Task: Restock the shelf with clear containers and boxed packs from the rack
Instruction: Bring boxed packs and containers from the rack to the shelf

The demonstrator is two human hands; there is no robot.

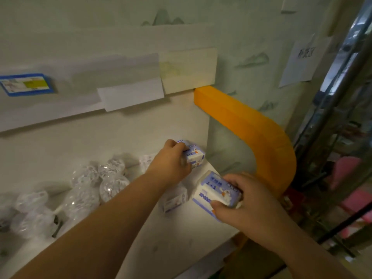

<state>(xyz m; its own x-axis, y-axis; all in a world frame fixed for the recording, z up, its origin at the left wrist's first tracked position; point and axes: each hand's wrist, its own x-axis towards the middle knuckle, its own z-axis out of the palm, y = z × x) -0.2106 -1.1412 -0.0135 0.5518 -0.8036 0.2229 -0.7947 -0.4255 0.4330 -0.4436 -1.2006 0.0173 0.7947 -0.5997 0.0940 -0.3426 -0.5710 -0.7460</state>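
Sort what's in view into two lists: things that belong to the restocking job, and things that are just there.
Job:
- boxed pack gripped by the left hand
- boxed pack gripped by the right hand
- small boxed pack on the shelf
- clear containers

Just there:
- orange shelf bracket
- blue-framed price tag
- paper sign on the wall

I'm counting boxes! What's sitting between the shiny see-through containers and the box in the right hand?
In the head view, one small white boxed pack on the shelf, partly behind the left forearm.
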